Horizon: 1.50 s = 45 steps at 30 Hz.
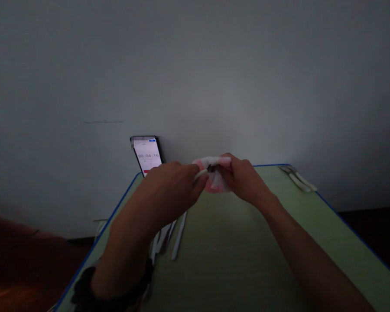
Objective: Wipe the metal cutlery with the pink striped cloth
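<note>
My left hand (178, 182) is closed around the white handle (200, 174) of a piece of cutlery. A pink and white cloth (219, 184) is bunched in my right hand (243, 175), its fingers pressed into the folds. Between the hands, a short dark metal part (209, 168) of the cutlery shows against the cloth; the rest of its head is hidden, so its kind cannot be told. Both hands are raised over the far part of the table, close together.
Beneath my left arm, several pieces of cutlery (179, 236) lie on the green table (240, 251). White-handled cutlery (297, 178) rests at the far right corner. A phone (147, 156) showing a timer leans on the wall (195, 78) behind the table.
</note>
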### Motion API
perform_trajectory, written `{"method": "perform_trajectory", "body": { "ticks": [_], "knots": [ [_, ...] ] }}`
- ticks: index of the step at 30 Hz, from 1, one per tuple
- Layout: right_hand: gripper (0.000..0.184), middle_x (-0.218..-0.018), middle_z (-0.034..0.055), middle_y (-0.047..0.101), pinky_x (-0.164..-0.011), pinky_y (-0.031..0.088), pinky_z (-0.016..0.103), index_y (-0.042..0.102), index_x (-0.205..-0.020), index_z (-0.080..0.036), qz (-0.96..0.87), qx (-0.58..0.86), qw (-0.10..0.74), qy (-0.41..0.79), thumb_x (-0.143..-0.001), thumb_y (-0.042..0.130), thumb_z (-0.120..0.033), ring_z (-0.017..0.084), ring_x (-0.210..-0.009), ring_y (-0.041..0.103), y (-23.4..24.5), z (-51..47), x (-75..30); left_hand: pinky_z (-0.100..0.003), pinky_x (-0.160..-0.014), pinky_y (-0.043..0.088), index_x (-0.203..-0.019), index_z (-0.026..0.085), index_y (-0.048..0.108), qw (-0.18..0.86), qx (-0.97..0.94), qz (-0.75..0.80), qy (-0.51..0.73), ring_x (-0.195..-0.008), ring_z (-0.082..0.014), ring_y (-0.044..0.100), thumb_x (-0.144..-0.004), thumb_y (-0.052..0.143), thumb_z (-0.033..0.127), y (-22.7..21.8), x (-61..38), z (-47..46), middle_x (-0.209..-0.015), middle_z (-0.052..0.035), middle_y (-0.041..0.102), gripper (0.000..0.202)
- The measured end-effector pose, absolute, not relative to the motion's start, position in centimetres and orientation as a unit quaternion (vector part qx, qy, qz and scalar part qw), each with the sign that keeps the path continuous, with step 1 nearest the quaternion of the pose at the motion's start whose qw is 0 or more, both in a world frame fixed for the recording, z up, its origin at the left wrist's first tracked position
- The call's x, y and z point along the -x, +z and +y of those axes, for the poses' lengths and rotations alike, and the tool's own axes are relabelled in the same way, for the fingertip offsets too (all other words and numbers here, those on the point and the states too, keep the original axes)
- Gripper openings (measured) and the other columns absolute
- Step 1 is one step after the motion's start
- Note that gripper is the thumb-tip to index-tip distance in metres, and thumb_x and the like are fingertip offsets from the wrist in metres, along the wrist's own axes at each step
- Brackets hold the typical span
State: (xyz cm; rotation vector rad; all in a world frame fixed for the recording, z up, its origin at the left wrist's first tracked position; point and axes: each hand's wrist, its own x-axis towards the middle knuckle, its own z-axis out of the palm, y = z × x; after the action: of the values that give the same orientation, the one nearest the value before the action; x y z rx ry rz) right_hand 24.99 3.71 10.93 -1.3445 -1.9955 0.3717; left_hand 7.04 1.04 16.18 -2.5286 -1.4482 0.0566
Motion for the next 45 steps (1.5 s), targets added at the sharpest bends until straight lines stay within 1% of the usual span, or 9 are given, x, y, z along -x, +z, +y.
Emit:
{"method": "perform_trajectory", "body": {
  "ticks": [9, 12, 17, 21, 24, 28, 35, 38, 45],
  "knots": [
    [0.023, -0.086, 0.0072, 0.067, -0.063, 0.039, 0.025, 0.058, -0.1, -0.016, -0.776, 0.507, 0.357, 0.116, -0.088, 0.041, -0.026, 0.016, -0.073, 0.061, 10.6, 4.2, -25.0, -0.028, -0.055, 0.029, -0.079, 0.018, 0.064, 0.095, 0.869, -0.485, -0.03, -0.056, -0.015, 0.052, -0.088, 0.029, 0.039, 16.6, -6.4, 1.2, -0.069, -0.0053, 0.062, 0.042],
    [0.024, -0.082, 0.0054, 0.066, -0.061, 0.039, 0.024, 0.061, -0.094, -0.015, -0.771, 0.473, 0.403, 0.141, -0.087, 0.042, -0.027, 0.015, -0.069, 0.058, 11.2, 4.2, -25.5, -0.025, -0.053, 0.029, -0.074, 0.016, 0.064, 0.055, 0.879, -0.463, -0.098, -0.05, -0.0111, 0.049, -0.09, 0.031, 0.039, 16.9, -6.3, 1.0, -0.06, -0.0018, 0.059, 0.042],
    [0.027, -0.062, -0.0003, 0.056, -0.05, 0.035, 0.021, 0.061, -0.074, -0.014, -0.712, 0.458, 0.497, 0.191, -0.085, 0.046, -0.033, 0.011, -0.055, 0.048, 12.8, 3.7, -26.5, -0.02, -0.048, 0.029, -0.085, 0.016, 0.068, -0.047, 0.861, -0.452, -0.227, -0.046, -0.0073, 0.044, -0.089, 0.037, 0.04, 17.4, -6.6, 0.8, -0.053, 0.0034, 0.055, 0.039],
    [0.029, -0.056, -0.0027, 0.049, -0.046, 0.034, 0.019, 0.059, -0.071, -0.014, -0.676, 0.428, 0.53, 0.282, -0.084, 0.048, -0.037, 0.008, -0.05, 0.042, 12.5, 3.9, -26.6, -0.018, -0.047, 0.031, -0.086, 0.015, 0.069, -0.089, 0.853, -0.459, -0.235, -0.048, -0.0076, 0.045, -0.088, 0.039, 0.039, 17.4, -6.7, 0.9, -0.055, 0.0034, 0.057, 0.039],
    [0.029, -0.06, -0.0019, 0.052, -0.05, 0.037, 0.02, 0.059, -0.074, -0.013, -0.681, 0.39, 0.499, 0.368, -0.083, 0.049, -0.039, 0.008, -0.053, 0.044, 11.9, 4.3, -26.9, -0.018, -0.047, 0.031, -0.085, 0.015, 0.069, -0.105, 0.851, -0.466, -0.219, -0.048, -0.0078, 0.044, -0.087, 0.04, 0.04, 17.4, -6.3, 1.0, -0.055, 0.003, 0.055, 0.038],
    [0.028, -0.07, 0.0003, 0.058, -0.057, 0.04, 0.022, 0.062, -0.084, -0.012, -0.719, 0.363, 0.407, 0.431, -0.081, 0.053, -0.038, 0.01, -0.062, 0.049, 11.9, 4.3, -28.1, -0.018, -0.043, 0.027, -0.083, 0.016, 0.068, -0.125, 0.861, -0.459, -0.179, -0.045, -0.0071, 0.036, -0.087, 0.039, 0.042, 17.4, -5.8, 0.9, -0.05, 0.0043, 0.045, 0.039],
    [0.025, -0.063, -0.0025, 0.054, -0.046, 0.033, 0.018, 0.065, -0.084, -0.015, -0.806, 0.351, 0.201, 0.432, -0.082, 0.05, -0.035, 0.008, -0.052, 0.042, 13.5, 3.4, -29.2, -0.017, -0.042, 0.025, -0.077, 0.018, 0.066, -0.156, 0.89, -0.421, -0.087, -0.044, -0.007, 0.033, -0.088, 0.036, 0.043, 17.5, -5.7, 0.4, -0.049, 0.0052, 0.037, 0.04],
    [0.025, -0.061, -0.0027, 0.05, -0.043, 0.029, 0.017, 0.064, -0.076, -0.015, -0.835, 0.369, 0.196, 0.359, -0.084, 0.046, -0.031, 0.007, -0.051, 0.039, 14.0, 2.9, -28.7, -0.017, -0.043, 0.026, -0.073, 0.018, 0.065, -0.157, 0.89, -0.42, -0.083, -0.044, -0.0071, 0.034, -0.088, 0.036, 0.043, 17.5, -5.6, 0.5, -0.049, 0.0048, 0.039, 0.041],
    [0.026, -0.062, -0.0016, 0.053, -0.044, 0.028, 0.018, 0.063, -0.078, -0.015, -0.825, 0.443, 0.237, 0.26, -0.084, 0.044, -0.031, 0.008, -0.052, 0.04, 13.9, 2.7, -28.4, -0.018, -0.042, 0.023, -0.079, 0.016, 0.066, -0.132, 0.878, -0.448, -0.107, -0.045, -0.0071, 0.034, -0.087, 0.035, 0.046, 17.2, -6.2, 0.8, -0.051, 0.0044, 0.037, 0.044]
  ]
}}
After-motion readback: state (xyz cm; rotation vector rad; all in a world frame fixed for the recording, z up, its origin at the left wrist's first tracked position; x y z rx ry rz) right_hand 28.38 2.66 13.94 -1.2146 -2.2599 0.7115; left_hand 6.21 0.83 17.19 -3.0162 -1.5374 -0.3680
